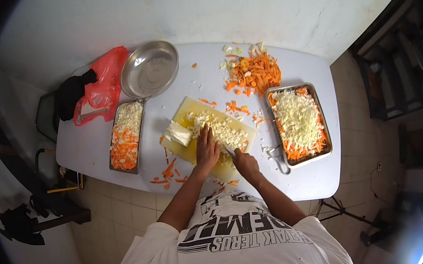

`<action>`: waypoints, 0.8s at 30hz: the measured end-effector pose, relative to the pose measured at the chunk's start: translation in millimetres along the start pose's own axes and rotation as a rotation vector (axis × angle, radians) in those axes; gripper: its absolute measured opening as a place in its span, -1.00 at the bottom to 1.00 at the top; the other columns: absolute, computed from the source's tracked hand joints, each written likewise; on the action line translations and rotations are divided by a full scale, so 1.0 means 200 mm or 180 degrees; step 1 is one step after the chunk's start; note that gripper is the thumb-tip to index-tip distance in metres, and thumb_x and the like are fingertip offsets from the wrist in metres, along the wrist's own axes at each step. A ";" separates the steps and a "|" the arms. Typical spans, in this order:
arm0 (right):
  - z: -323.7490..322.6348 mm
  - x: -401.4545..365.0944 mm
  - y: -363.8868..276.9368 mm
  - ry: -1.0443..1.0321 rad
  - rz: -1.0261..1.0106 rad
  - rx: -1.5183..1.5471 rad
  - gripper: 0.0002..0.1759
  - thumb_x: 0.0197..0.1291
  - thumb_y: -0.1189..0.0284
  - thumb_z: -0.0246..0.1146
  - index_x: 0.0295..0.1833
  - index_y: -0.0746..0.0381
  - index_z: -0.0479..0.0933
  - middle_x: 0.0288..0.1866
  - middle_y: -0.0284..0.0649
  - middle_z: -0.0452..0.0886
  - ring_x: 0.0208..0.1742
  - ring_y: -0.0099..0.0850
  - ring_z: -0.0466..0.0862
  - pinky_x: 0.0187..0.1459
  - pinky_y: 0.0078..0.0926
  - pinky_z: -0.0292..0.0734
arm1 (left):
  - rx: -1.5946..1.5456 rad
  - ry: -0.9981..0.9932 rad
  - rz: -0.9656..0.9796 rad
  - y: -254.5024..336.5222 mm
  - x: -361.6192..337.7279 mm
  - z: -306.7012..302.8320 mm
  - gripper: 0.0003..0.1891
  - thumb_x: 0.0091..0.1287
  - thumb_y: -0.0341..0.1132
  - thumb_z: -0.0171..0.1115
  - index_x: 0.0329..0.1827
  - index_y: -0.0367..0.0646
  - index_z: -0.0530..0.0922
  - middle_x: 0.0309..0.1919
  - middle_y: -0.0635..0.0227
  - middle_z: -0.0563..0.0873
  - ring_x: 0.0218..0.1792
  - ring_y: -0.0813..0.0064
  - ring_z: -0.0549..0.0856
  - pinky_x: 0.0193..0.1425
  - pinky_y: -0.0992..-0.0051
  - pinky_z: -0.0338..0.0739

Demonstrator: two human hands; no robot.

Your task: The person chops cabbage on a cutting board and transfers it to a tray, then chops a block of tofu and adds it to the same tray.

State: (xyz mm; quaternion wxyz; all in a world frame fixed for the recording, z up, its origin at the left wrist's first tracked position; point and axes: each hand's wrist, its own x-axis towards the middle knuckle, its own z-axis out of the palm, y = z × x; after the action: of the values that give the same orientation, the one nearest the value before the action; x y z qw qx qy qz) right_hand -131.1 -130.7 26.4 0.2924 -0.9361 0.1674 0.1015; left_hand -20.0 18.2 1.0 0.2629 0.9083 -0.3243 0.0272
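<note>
A yellow cutting board (183, 115) lies on the white table (297, 68), covered with chopped white cabbage (219, 126). An uncut white wedge (178, 133) rests at the board's left end. My left hand (206, 150) lies flat on the chopped pile, fingers spread. My right hand (245, 164) grips a knife (230, 153) whose blade points up-left into the pile, just right of my left hand.
A narrow steel tray (113, 150) with cabbage and carrot sits left of the board; a wider filled tray (325, 126) sits right. An empty round steel bowl (149, 69), a red plastic bag (105, 83) and a heap of carrot peelings (254, 72) lie farther back. Carrot scraps dot the near table edge.
</note>
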 end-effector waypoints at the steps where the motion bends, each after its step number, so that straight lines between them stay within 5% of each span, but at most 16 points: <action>1: -0.01 -0.01 0.00 -0.0009 -0.0011 0.0035 -0.73 0.25 0.26 0.22 -0.12 0.19 0.37 -0.47 0.07 0.64 -0.41 0.09 0.68 -0.39 0.06 0.57 | -0.0011 -0.0046 -0.0032 -0.01 0.00 0.01 -0.38 0.47 -0.16 -0.03 0.45 -0.40 0.15 0.53 -0.06 0.05 0.49 -0.13 0.13 0.50 -0.03 0.08; 12: -0.01 0.05 0.03 -0.0207 -0.0125 0.0309 -0.73 0.25 0.30 0.21 -0.10 0.27 0.42 -0.37 0.17 0.64 -0.30 0.14 0.68 -0.25 0.05 0.60 | 0.0021 -0.0254 -0.0178 -0.05 0.01 0.06 -0.42 0.44 -0.12 0.02 0.36 -0.40 0.27 0.46 -0.04 0.17 0.48 -0.07 0.19 0.49 0.02 0.13; 24: -0.08 0.04 0.06 -0.0294 -0.0341 0.0067 -0.71 0.30 0.25 0.18 -0.08 0.26 0.41 -0.36 0.10 0.66 -0.29 0.07 0.70 -0.25 0.02 0.61 | 0.0247 -0.0024 -0.0223 0.01 -0.02 0.06 -0.38 0.49 -0.10 -0.06 0.47 -0.34 0.15 0.52 0.00 0.09 0.49 -0.09 0.14 0.50 -0.06 0.05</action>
State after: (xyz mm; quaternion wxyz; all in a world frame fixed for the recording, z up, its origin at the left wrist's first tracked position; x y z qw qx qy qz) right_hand -127.3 -150.6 31.2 0.3147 -0.9348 0.1044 0.1270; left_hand -26.4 13.2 -9.7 0.2270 0.9287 -0.2920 0.0272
